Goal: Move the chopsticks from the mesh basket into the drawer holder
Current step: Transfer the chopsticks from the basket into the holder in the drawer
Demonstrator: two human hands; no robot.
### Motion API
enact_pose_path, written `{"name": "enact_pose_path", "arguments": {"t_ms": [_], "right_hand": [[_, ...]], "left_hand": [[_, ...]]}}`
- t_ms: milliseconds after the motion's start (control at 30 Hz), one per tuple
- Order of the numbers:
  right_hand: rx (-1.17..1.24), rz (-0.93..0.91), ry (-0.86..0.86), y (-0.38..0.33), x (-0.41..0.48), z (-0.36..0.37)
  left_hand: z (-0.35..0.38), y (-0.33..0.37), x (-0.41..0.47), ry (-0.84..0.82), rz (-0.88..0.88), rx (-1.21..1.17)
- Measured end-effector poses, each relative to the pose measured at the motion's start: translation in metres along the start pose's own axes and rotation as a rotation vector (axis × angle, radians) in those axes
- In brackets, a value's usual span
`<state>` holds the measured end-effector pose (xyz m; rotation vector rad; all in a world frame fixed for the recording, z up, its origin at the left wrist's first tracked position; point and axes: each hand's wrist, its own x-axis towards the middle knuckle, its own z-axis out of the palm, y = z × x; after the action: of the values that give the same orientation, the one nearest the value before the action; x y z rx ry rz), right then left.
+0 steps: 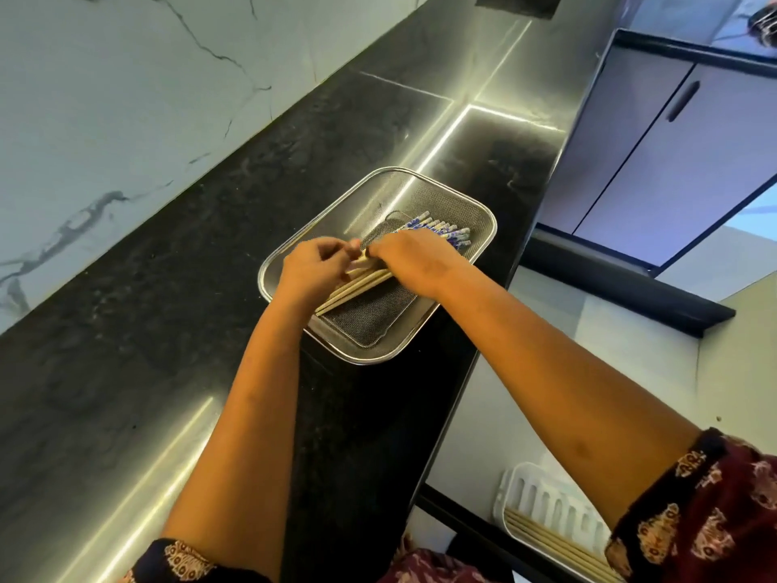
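Nearest, the white holder (542, 498) already carries a few chopsticks. Farther on the dark tabletop (168, 288), the basket (378, 347) holds the chopsticks (357, 290); left hand (315, 269) and right hand (414, 258) meet over them, both clamped on the bundle

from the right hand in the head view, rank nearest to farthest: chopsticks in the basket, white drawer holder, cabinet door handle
1. Chopsticks: under the right hand, in the mesh basket on the counter.
2. Cabinet door handle: upper right, past the counter edge.
3. White drawer holder: bottom right, below the counter, a few chopsticks already in it.
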<state>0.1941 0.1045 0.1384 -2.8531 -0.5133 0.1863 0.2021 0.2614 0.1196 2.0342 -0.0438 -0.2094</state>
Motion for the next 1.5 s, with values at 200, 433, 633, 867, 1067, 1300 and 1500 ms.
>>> {"name": "enact_pose_path", "arguments": {"t_ms": [200, 433, 633, 867, 1067, 1300, 1500], "right_hand": [[0.191, -0.031, 0.147, 0.004, 0.007, -0.031], [0.562, -0.094, 0.052, -0.008, 0.018, -0.048], [0.649, 0.004, -0.119, 0.001, 0.025, -0.021], [0.099, 0.008, -0.042, 0.015, 0.019, 0.015], [-0.063, -0.018, 0.050, 0.007, 0.022, 0.017], [0.138, 0.078, 0.377, 0.008, 0.029, -0.006], [0.422, 0.003, 0.230, -0.015, 0.026, -0.005]], "left_hand": [[-0.013, 0.006, -0.012, 0.064, 0.004, -0.870], [0.004, 0.024, -0.013, -0.101, 0.203, -0.910], [0.003, 0.015, -0.004, 0.244, -0.117, -1.056], [-0.015, 0.002, 0.005, 0.554, -0.250, -0.988], [-0.015, 0.001, 0.002, 0.599, -0.278, -0.993], [-0.011, 0.003, -0.002, 0.577, -0.294, -1.063], [0.012, 0.023, -0.004, 0.498, -0.340, -1.236]]}}
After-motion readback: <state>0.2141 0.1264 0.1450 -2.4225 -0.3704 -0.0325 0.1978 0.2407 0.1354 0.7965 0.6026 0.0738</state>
